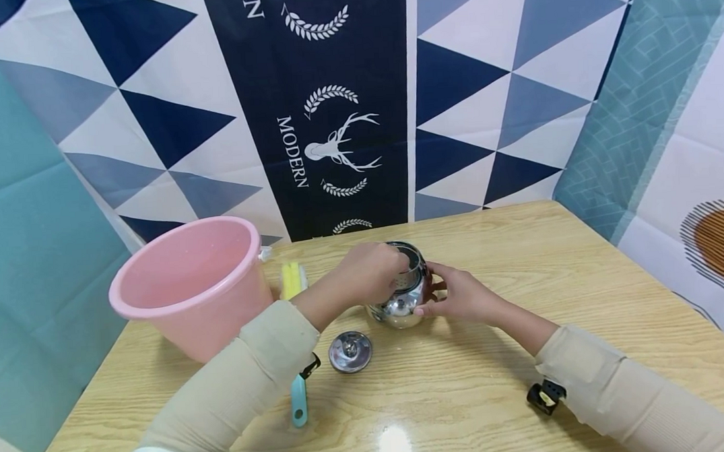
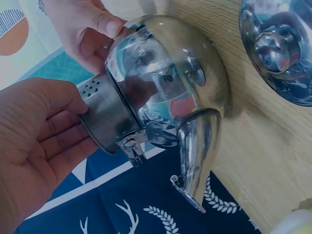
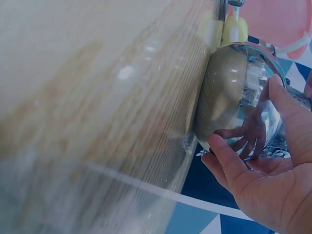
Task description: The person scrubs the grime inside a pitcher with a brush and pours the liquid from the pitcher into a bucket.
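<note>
A shiny metal teapot [image 1: 402,310] stands on the wooden table, its spout [image 2: 201,151] visible in the left wrist view. My left hand [image 1: 371,273] pinches the rim of a perforated metal strainer [image 2: 108,119], thumb outside and fingers inside. The strainer sticks partly out of the teapot's mouth; its lower end is hidden inside. On the other side, my right hand [image 1: 465,294] holds the teapot's rounded body [image 3: 226,90] with thumb and fingers. A round metal lid [image 1: 350,352] with a knob lies on the table beside the teapot, below my left wrist.
A pink bucket [image 1: 221,326] stands at the left. Near it are a yellow sponge head [image 1: 291,281] and a teal handle [image 1: 299,401]; my left forearm crosses between them. A patterned cloth [image 1: 357,105] hangs behind the wooden table [image 1: 466,397].
</note>
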A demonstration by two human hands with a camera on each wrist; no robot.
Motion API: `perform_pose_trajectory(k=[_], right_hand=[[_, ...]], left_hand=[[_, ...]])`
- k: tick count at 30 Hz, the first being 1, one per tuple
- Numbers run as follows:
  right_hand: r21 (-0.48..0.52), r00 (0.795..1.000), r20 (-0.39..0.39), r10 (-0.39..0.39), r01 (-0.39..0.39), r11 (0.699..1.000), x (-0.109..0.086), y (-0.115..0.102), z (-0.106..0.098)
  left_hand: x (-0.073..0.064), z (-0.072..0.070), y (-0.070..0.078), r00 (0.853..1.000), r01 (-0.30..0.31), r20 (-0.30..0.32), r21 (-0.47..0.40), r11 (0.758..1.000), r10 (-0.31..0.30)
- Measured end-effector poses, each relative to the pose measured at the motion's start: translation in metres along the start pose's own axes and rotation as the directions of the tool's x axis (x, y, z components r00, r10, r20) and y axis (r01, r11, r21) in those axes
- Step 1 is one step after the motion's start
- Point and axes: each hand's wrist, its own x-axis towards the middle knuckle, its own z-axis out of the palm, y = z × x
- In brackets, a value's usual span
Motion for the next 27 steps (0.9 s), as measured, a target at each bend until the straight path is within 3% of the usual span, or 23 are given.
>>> perform_pose_trajectory(k=[14, 27], right_hand=[[-0.008, 1.000, -0.001, 0.010, -0.010, 1.000, 0.000, 0.000, 0.000], [-0.006, 1.000, -0.010, 0.003, -0.003, 1.000, 0.001, 0.001, 0.002]], left_hand=[[-0.008, -0.009, 0.002, 1.000, -0.003, -0.022, -0.009, 1.000, 0.003], [-0.023, -0.006, 0.000, 0.990, -0.061, -0.124, 0.006, 0.998, 0.062]])
